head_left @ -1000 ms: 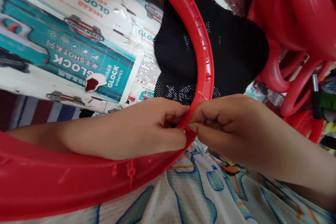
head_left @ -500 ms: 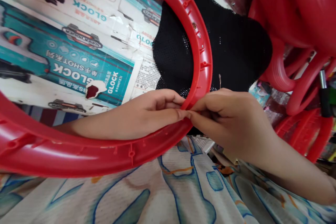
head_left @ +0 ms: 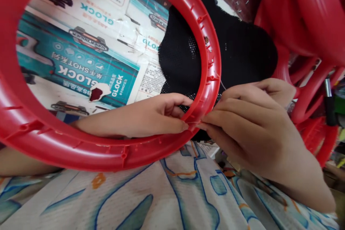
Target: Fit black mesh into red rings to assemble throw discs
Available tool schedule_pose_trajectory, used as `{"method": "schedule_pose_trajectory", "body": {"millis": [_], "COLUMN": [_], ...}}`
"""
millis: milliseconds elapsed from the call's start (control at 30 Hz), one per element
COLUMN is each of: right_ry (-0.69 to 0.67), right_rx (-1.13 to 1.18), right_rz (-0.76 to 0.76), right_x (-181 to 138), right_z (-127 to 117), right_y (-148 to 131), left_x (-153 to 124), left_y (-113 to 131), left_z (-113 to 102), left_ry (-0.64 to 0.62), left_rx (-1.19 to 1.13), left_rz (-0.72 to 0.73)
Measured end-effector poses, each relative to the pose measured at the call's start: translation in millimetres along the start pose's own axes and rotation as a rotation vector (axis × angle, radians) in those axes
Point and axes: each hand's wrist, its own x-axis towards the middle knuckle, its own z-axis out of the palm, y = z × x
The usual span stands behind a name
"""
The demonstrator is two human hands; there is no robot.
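Head view: the red ring (head_left: pixel 115 160) is held tilted, ribbed hollow side facing the camera, in front of patterned fabric (head_left: pixel 153 205), printed cardboard (head_left: pixel 115 59) and a black cloth (head_left: pixel 242 50). Right hand (head_left: pixel 258 125): at the ring's outer edge, fingers pinched on a thin strand (head_left: pixel 193 123). Left hand (head_left: pixel 164 115): passed through the ring, fingers grasping its lower right section.

The red ring (head_left: pixel 114 156) is smooth, glossy plastic with raised ribs. Under its right side, the black cloth (head_left: pixel 239 48) looks matt, partly open mesh. Left, the printed sheet (head_left: pixel 118 57) looks like shiny, torn paper; near, the patterned cloth (head_left: pixel 129 199) is finely textured.
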Motion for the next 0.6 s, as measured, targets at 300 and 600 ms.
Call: {"method": "schedule_pose_trajectory", "body": {"millis": [300,600], "right_ry": [0.059,0.064], "right_rx": [0.048,0.108], "right_rz": [0.062,0.222], "right_x": [10.5,11.7], "right_z": [11.0,9.7], "right_y": [8.6,5.8], "left_x": [7.3,7.6], "left_y": [2.3,-4.7], "left_z": [13.3,13.3], "left_ry": [0.167,0.123], "left_rx": [-0.134,-0.146], "left_rz": [0.046,0.163]}}
